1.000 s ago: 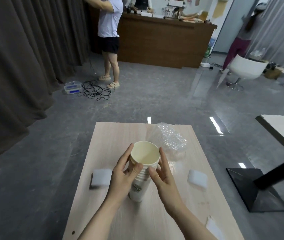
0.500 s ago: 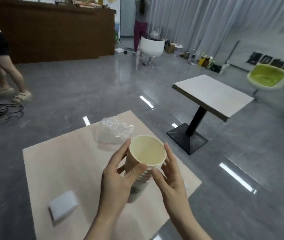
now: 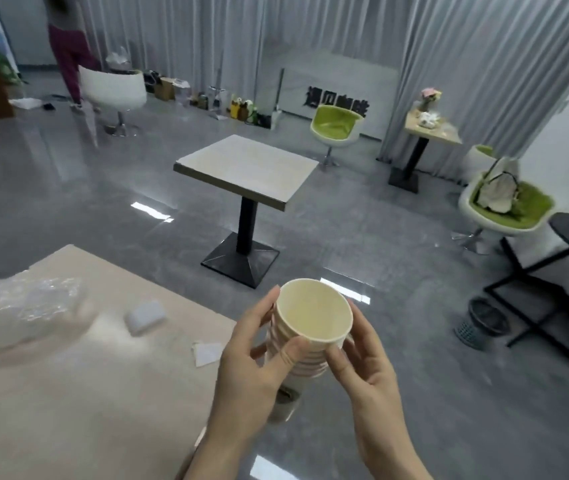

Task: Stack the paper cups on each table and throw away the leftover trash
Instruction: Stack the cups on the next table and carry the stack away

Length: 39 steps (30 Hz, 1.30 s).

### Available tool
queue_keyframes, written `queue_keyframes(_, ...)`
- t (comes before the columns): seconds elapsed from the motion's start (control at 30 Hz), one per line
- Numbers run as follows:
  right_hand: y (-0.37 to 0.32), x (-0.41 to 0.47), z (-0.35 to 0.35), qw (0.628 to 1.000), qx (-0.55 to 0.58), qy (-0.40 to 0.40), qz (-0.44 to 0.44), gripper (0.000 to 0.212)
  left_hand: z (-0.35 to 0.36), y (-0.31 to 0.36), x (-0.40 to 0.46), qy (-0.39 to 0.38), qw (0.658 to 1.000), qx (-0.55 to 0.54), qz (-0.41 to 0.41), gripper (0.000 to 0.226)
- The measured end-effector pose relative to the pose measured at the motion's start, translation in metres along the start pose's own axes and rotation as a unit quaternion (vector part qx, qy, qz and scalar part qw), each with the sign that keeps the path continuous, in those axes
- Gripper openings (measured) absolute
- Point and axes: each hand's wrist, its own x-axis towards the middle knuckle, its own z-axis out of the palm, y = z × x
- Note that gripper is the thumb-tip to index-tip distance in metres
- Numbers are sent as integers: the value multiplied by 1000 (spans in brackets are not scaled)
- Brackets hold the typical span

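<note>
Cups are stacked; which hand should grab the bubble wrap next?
Probably the left hand: the bubble wrap lies on its side of the table. The right hand can keep the cup stack.

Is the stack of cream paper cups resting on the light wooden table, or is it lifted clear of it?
Apart. The head view shows the stack of cream paper cups held by both hands beyond the edge of the light wooden table, with grey floor beneath it.

The stack of paper cups [image 3: 305, 341] is cream inside, its wall white (pale pinkish rim bands). The near table [image 3: 68, 393] is light wood-grain beige; far right, chairs [image 3: 336, 128] are lime green; the floor [image 3: 414, 271] is glossy grey.
</note>
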Motion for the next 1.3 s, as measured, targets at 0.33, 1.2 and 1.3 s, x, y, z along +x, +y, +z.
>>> queue_keyframes(0.33, -14, 19, -203, 986, -9, 162, -43, 61, 215, -18, 29, -165, 986, -37, 8, 59)
queue_keyframes(1.2, -27, 144, -567, 897, -50, 432, -85, 66, 649, -90, 149, -426, 891, -153, -45, 57)
queue_keyframes(1.3, -26, 190, -609, 886, -52, 451, -92, 66, 704, -99, 188, -443, 880, -163, -47, 56)
